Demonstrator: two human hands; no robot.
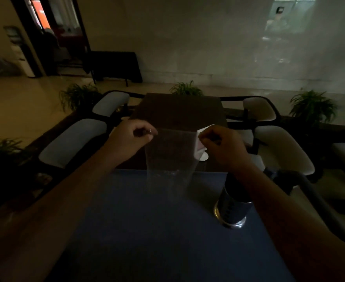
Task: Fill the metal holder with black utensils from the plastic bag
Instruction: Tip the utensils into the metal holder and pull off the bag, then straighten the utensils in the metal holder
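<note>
Dim dining hall (cafeteria-like), tables [179, 110], chairs [72, 143]

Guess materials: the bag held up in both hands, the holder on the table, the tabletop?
Plastic bag: thin clear film, slightly hazy; the table shows through it.
Metal holder: likely polished steel; bright glints at its base rim, dark perforated-looking wall.
Table: matte blue surface, no glare; material unclear in this dim light.

Both bare forearms reach forward from the bottom corners and come closer toward the middle. The left hand [129, 137] is curled into a loose fist, thumb pressed against the index finger in a pinch. The right hand [221, 145] is at the same height, well apart from it, also with its 2 front fingers pinched together.
</note>
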